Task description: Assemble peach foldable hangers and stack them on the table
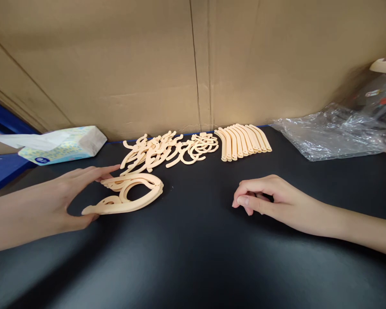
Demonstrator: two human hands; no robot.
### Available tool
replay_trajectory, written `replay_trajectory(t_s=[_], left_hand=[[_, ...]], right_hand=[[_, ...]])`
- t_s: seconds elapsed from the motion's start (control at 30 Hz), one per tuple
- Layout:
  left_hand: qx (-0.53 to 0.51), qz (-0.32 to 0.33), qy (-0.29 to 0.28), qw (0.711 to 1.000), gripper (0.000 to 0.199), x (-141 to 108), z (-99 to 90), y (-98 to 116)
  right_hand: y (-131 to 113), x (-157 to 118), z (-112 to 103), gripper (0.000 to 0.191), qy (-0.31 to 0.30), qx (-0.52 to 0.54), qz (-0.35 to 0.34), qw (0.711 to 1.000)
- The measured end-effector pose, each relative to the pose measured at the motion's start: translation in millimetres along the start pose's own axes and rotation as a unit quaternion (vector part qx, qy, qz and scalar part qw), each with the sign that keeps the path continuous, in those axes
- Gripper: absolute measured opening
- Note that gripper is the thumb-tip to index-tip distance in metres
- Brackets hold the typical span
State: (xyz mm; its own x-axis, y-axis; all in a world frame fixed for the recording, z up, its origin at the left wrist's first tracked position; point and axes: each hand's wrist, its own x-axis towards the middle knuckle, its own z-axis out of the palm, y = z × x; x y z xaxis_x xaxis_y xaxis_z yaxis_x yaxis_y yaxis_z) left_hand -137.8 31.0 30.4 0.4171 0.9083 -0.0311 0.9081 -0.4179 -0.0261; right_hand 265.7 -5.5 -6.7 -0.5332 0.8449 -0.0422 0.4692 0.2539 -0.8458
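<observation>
My left hand (64,193) holds the left end of a small stack of cream folding hangers (144,201) lying folded on the black table. Its thumb is at the near arm's tip and its fingers are at the far side. Just beyond lies a loose pile of cream curved arm pieces (151,150). Beside that pile are several cream hooks (196,148), tangled together. A row of matching curved arms (242,141) lies side by side to the right. Over the table at right, my right hand (265,197) is closed, thumb against curled fingers, with nothing seen in it.
A tissue pack (64,146) lies at the back left, one tissue sticking out. Crumpled clear plastic bags (334,133) are at the back right. A cardboard wall (141,64) rises behind the black tabletop (193,257), with a blue frame (6,116) at the left.
</observation>
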Motion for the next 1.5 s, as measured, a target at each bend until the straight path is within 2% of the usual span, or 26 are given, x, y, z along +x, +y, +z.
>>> replay_trajectory(t_s=[0.13,0.7,1.27,1.5], left_hand=[[-0.009,-0.012,-0.005,1.0,0.073,0.4,-0.7,0.6],[0.018,0.012,0.014,1.0,0.07,-1.5,1.0,5.1],[0.017,0.034,0.035,0.999,0.074,-4.5,2.7,-0.9],[0.013,-0.02,0.0,1.0,0.097,-7.6,1.3,2.1]], right_hand=[[-0.2,-0.3,-0.4,0.033,-0.002,0.001,0.001,1.0],[-1.0,-1.1,-0.8,0.03,-0.001,0.004,-0.005,1.0],[-0.3,-0.6,-1.1,0.029,-0.003,0.007,-0.005,1.0],[-1.1,-0.9,-1.2,0.028,0.0,0.008,-0.005,1.0]])
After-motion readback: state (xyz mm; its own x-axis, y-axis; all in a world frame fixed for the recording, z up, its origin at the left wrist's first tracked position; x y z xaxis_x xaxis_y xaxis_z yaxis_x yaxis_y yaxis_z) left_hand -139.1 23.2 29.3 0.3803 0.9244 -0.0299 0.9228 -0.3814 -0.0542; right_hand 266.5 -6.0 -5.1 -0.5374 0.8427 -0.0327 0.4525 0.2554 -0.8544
